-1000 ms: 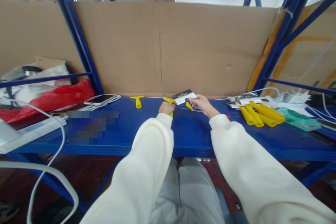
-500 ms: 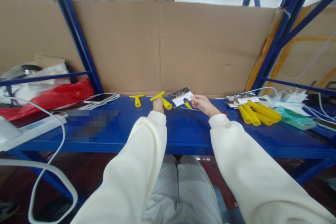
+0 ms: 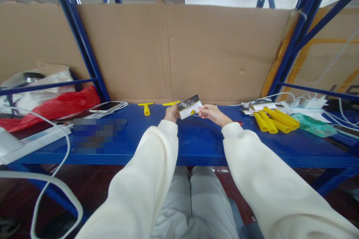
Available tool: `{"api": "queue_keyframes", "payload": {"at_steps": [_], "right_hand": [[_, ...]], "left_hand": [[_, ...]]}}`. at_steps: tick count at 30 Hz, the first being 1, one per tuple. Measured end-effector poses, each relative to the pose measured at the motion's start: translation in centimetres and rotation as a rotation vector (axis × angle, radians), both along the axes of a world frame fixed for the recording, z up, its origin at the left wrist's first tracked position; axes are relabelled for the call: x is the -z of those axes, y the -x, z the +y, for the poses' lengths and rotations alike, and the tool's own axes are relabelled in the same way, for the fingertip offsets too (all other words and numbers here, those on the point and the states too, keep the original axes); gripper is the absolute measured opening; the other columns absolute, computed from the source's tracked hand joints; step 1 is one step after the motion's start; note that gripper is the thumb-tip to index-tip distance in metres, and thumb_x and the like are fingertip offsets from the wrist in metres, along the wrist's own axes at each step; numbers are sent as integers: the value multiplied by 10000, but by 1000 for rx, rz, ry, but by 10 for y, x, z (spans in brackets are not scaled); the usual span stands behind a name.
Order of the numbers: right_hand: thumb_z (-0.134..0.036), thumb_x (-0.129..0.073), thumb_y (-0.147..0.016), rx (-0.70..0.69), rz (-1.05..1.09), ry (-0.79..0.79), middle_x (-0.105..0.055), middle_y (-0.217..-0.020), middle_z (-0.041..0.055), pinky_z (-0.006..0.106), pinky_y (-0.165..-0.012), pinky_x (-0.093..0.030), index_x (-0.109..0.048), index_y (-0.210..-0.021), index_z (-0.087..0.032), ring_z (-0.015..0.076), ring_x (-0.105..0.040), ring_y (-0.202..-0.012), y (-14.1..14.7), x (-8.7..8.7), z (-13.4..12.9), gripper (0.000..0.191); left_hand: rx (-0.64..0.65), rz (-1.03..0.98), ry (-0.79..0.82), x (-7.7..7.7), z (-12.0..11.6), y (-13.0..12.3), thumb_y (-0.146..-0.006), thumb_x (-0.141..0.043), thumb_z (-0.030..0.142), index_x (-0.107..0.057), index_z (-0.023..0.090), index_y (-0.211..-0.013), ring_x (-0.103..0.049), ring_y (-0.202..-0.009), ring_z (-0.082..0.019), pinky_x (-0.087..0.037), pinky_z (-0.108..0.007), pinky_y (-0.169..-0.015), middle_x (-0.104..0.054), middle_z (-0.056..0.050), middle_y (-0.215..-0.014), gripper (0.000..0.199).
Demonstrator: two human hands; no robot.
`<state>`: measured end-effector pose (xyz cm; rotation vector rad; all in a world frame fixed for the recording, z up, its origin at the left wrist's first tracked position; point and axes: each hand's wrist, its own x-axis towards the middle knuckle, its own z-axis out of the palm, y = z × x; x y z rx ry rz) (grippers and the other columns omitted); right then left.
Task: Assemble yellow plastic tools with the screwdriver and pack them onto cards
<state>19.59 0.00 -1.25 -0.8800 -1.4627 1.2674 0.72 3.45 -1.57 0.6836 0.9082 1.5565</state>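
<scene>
The right hand (image 3: 212,113) was pinching, between thumb and fingers, the right edge of a flat black-and-white printed card (image 3: 188,106), which was raised above the blue metal table (image 3: 202,140). The left hand (image 3: 171,112) was curled and was grasping a yellow T-shaped plastic tool (image 3: 170,103), whose crossbar appeared just behind this hand. The card's left edge met the left hand in the view, but I could not tell whether its fingers also gripped the card. A second yellow T-shaped plastic tool (image 3: 146,108) lay to the left.
</scene>
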Motion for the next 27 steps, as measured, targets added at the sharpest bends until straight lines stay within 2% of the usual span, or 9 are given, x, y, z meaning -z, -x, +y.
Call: {"api": "queue_keyframes", "payload": {"at_steps": [3, 6, 13, 16, 21, 24, 27], "right_hand": [[-336, -831, -750, 13, 4, 15, -674, -586, 2, 201, -536, -438, -565, -641, -180, 78, -560, -502, 1, 0, 0, 327], [-319, -821, -768, 39, -7, 25, -678, -584, 2, 201, -545, -448, -578, -653, -179, 80, -573, -502, 2, 1, 1, 303], [-295, -833, -755, 105, 12, 52, -682, -592, -13, 181, -544, -455, -562, -623, -179, 72, -589, -515, 6, 3, 1, 323], [-265, -803, -794, 124, 36, 50, -692, -600, -6, 177, -550, -475, -567, -634, -184, 77, -605, -527, 7, 2, -1, 296], [-220, -743, -851, 155, 74, 71, -720, -641, 12, 203, -612, -521, -553, -654, -194, 99, -651, -575, 8, 1, -3, 275], [-195, -709, -876, 185, 84, 89, -724, -649, 14, 213, -651, -541, -543, -658, -197, 105, -668, -597, 8, 0, -3, 274], [-193, -686, -894, 223, 90, 91, -722, -650, 12, 220, -660, -551, -547, -676, -203, 110, -671, -599, 9, -1, -3, 258]], "left_hand": [[5, -52, -35, -2, -5, -1, -764, -672, 79, -690, 96, -916, -749, -835, -254, -607, -357, -784, -746, -75, -746, 153], [101, -63, -72, -4, -12, -2, -756, -699, 100, -707, 88, -941, -750, -864, -254, -602, -367, -831, -767, -97, -821, 185], [210, -18, -128, -5, -19, -9, -771, -748, 223, -721, 83, -990, -752, -854, -264, -602, -388, -827, -779, -121, -885, 262], [206, 7, -132, -4, -19, -12, -775, -754, 240, -725, 102, -938, -749, -844, -260, -601, -378, -804, -778, -113, -856, 216], [140, 168, -8, -3, -18, -9, -735, -780, 279, -715, 156, -826, -741, -856, -279, -583, -374, -758, -758, -77, -735, 167], [155, 260, -7, -2, -17, -6, -736, -754, 297, -706, 178, -822, -729, -920, -276, -557, -381, -804, -761, -63, -755, 155], [175, 287, -16, -3, -16, -7, -802, -655, 295, -697, 195, -848, -708, -993, -265, -527, -401, -876, -773, -61, -827, 117]]}}
